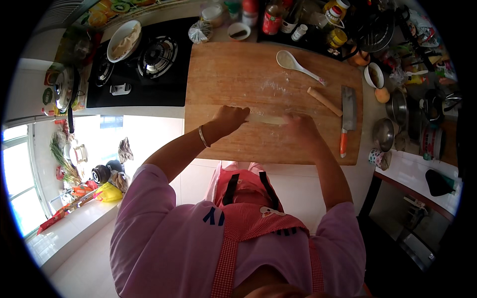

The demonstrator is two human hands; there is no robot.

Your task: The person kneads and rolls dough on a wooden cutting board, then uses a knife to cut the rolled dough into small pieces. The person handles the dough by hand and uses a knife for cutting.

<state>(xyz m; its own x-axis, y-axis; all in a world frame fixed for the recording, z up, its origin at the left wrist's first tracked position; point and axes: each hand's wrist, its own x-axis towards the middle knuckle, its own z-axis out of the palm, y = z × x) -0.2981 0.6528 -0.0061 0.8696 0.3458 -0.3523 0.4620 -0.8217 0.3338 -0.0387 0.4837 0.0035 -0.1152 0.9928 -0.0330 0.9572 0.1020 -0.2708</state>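
A pale strip of dough [267, 119] stretches between my two hands, low over or on a floured wooden board [231, 82]. My left hand [231, 118], with a bangle at its wrist, grips the strip's left end. At the other end is my right hand [298, 124], blurred, its fingers on the dough. Beyond it lie a short wooden rolling pin [324, 101] and a cleaver [348, 108] with an orange handle. A white spoon [294, 65] holding something pale rests near the board's far edge.
At the left is a black gas hob [138, 89] with a white bowl of dough [125, 41] on it. Bottles and jars [272, 18] line the back. Metal bowls [384, 134], a small white bowl [373, 75] and a round orange-yellow item [382, 95] stand right of the board.
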